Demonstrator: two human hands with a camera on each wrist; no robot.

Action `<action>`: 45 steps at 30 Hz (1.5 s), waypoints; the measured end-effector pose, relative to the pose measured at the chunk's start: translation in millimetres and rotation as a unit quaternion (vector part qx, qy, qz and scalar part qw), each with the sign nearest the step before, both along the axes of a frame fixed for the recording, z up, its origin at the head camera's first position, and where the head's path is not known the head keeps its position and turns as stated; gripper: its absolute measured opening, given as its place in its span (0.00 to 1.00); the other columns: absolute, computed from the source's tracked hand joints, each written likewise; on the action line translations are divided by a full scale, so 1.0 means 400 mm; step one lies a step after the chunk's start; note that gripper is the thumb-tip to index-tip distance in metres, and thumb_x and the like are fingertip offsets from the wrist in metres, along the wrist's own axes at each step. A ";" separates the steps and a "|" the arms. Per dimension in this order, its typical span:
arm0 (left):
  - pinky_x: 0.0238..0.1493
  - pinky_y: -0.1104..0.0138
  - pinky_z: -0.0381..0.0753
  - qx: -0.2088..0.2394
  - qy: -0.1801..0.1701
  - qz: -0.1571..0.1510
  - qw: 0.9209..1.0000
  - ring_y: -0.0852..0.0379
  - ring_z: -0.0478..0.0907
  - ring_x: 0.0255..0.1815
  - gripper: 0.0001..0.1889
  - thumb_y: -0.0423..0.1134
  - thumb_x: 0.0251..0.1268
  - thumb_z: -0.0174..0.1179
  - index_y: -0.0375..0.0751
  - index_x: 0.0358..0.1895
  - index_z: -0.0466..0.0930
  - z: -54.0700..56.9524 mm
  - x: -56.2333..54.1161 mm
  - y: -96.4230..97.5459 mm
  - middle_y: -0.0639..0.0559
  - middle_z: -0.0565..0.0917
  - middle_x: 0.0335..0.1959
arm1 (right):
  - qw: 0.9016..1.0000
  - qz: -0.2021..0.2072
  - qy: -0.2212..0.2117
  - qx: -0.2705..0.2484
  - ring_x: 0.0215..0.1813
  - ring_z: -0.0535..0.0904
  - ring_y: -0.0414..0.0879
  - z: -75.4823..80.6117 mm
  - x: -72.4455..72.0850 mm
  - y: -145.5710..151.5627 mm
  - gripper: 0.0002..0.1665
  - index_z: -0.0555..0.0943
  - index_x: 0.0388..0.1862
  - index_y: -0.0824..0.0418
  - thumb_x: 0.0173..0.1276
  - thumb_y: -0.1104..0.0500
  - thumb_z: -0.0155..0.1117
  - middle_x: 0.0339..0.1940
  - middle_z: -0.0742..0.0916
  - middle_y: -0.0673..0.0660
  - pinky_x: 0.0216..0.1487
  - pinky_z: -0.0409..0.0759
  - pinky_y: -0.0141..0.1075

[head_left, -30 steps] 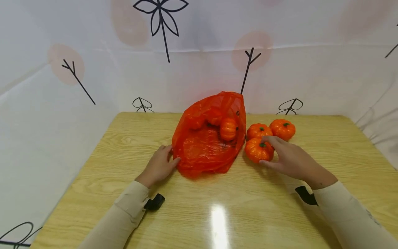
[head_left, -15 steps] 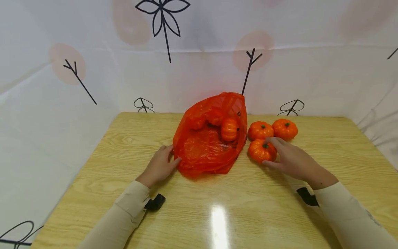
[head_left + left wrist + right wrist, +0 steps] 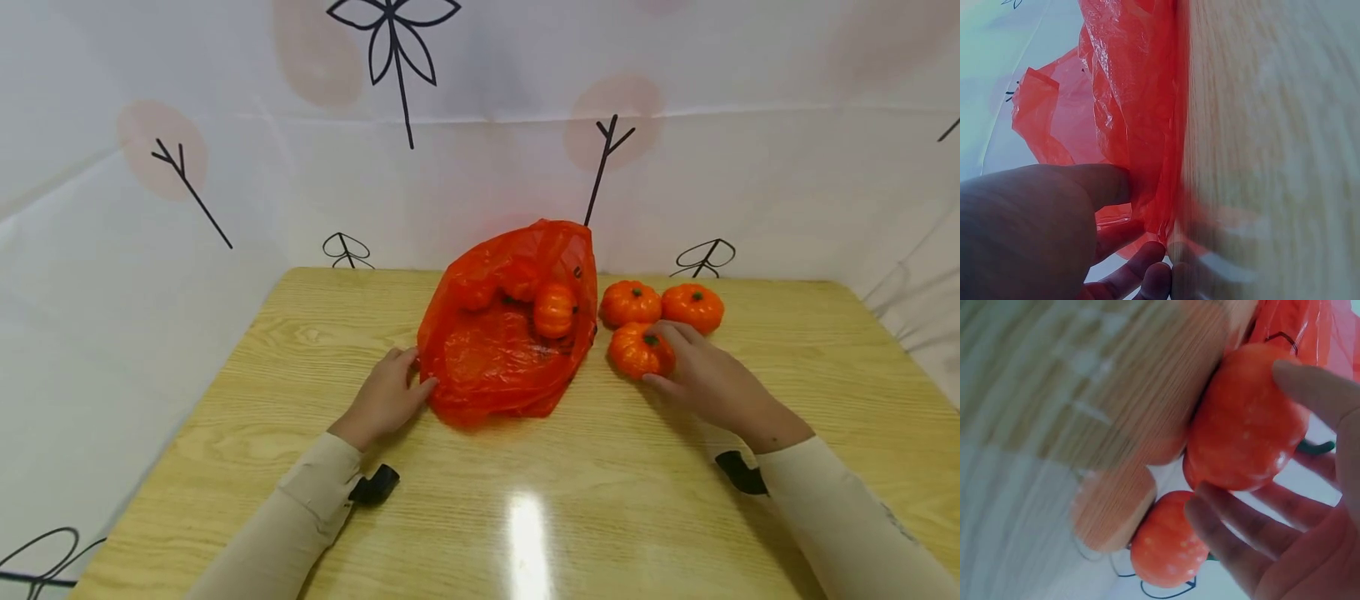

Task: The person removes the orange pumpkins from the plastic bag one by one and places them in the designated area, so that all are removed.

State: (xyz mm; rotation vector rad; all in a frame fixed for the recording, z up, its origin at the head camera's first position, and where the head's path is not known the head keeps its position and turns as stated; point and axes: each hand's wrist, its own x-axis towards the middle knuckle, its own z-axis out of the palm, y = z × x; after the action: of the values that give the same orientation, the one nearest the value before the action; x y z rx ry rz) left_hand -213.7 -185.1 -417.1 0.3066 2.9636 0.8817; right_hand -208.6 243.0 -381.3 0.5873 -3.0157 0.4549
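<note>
Just now the front pumpkin (image 3: 636, 352) has slid a little away from the red bag (image 3: 480, 396) and toward the backdrop (image 3: 495, 179), and the right hand (image 3: 708, 379) has gone along with it. The gap at the bag's right side looks slightly wider, so the front pumpkin seems under control yet sits outside the bag, to its right. Its thumb on 1 side and fingers curled round the other, the right hand holds it, spread about as wide as the fruit; whether it carries any of the weight I cannot tell.

At the bag's left front edge the left hand (image 3: 382, 400) has stayed put, thumb and fingers nearly closed, pinching the thin film.

Also shifted back a touch, the inner rear pumpkin (image 3: 631, 303) lies just right of the bag, and the outer rear pumpkin (image 3: 693, 308) farther right. Within the bag, toward its right wall, 1 inside pumpkin (image 3: 553, 312) shows clearly; orange shapes deeper in are too veiled to count. The bag's mouth gapes toward the person, but its right wall stands between the front pumpkin and the interior.
</note>
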 end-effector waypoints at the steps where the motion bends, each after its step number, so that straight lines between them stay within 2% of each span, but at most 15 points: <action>1: 0.52 0.54 0.78 -0.002 0.000 0.000 1.000 0.47 0.76 0.47 0.23 0.48 0.69 0.62 0.41 0.62 0.75 -0.001 -0.001 0.000 0.43 0.77 0.49 | 1.000 -0.007 -0.004 0.003 0.57 0.78 0.70 0.001 0.000 0.000 0.39 0.65 0.69 0.65 0.66 0.53 0.71 0.68 0.71 0.74 0.52 0.79 0.63; 5: 0.49 0.55 0.77 -0.005 0.005 -0.001 1.000 0.48 0.76 0.44 0.22 0.47 0.69 0.63 0.40 0.61 0.76 -0.001 -0.002 0.000 0.43 0.77 0.47 | 1.000 -0.019 -0.014 0.009 0.64 0.73 0.74 0.006 -0.003 0.000 0.40 0.64 0.71 0.65 0.66 0.53 0.70 0.73 0.67 0.76 0.53 0.76 0.66; 10: 0.47 0.57 0.76 -0.005 0.007 -0.001 1.000 0.48 0.75 0.42 0.22 0.47 0.68 0.63 0.40 0.60 0.76 -0.001 -0.003 0.001 0.44 0.77 0.46 | 1.000 -0.016 -0.020 0.006 0.65 0.71 0.76 0.005 -0.004 0.001 0.41 0.63 0.72 0.65 0.67 0.54 0.70 0.74 0.66 0.76 0.55 0.75 0.67; 19: 0.53 0.53 0.78 0.001 0.005 -0.003 1.000 0.46 0.77 0.48 0.23 0.46 0.68 0.63 0.40 0.62 0.75 0.003 0.001 0.001 0.42 0.78 0.49 | 1.000 -0.009 -0.024 0.006 0.64 0.73 0.75 0.007 -0.002 0.002 0.41 0.62 0.73 0.65 0.68 0.54 0.68 0.75 0.65 0.76 0.57 0.74 0.67; 24: 0.54 0.53 0.78 -0.001 0.002 -0.002 1.000 0.45 0.77 0.49 0.24 0.47 0.68 0.63 0.40 0.64 0.75 0.006 0.003 0.002 0.42 0.77 0.50 | 1.000 0.003 -0.019 -0.001 0.68 0.68 0.75 0.011 -0.001 0.007 0.40 0.63 0.72 0.65 0.67 0.54 0.69 0.74 0.65 0.76 0.60 0.71 0.67; 27: 0.57 0.52 0.78 -0.002 -0.002 -0.001 1.000 0.44 0.77 0.52 0.25 0.47 0.69 0.63 0.40 0.64 0.74 0.009 0.004 0.003 0.42 0.77 0.51 | 1.000 0.013 -0.006 -0.007 0.70 0.65 0.75 0.011 -0.003 0.009 0.39 0.65 0.72 0.64 0.67 0.52 0.70 0.74 0.66 0.75 0.63 0.67 0.69; 32: 0.55 0.52 0.78 -0.004 -0.003 0.000 1.000 0.45 0.77 0.50 0.24 0.47 0.69 0.63 0.39 0.63 0.75 0.011 0.006 0.004 0.42 0.77 0.51 | 0.998 0.023 0.046 -0.038 0.71 0.64 0.72 0.014 -0.006 -0.005 0.35 0.70 0.68 0.63 0.66 0.54 0.70 0.73 0.69 0.71 0.65 0.64 0.69; 39: 0.49 0.54 0.77 -0.006 0.007 0.000 1.000 0.47 0.76 0.45 0.21 0.46 0.68 0.64 0.40 0.59 0.76 0.009 0.006 0.003 0.43 0.77 0.47 | 0.986 0.040 0.130 -0.093 0.65 0.69 0.66 0.026 -0.009 -0.054 0.26 0.78 0.60 0.64 0.64 0.62 0.71 0.63 0.77 0.67 0.62 0.69 0.64; 45: 0.51 0.53 0.77 -0.004 0.006 -0.002 1.000 0.46 0.76 0.47 0.22 0.46 0.68 0.63 0.40 0.60 0.76 0.006 0.004 0.004 0.42 0.78 0.48 | 0.981 0.041 0.162 -0.102 0.60 0.73 0.62 0.026 -0.009 -0.089 0.20 0.81 0.54 0.63 0.63 0.64 0.71 0.56 0.82 0.64 0.60 0.72 0.60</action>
State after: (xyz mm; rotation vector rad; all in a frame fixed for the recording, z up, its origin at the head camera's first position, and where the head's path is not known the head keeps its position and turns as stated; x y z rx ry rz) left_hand -212.0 -183.3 -414.6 0.3183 2.9756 0.8700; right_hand -212.2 207.3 -370.7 0.6963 -2.6059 0.5982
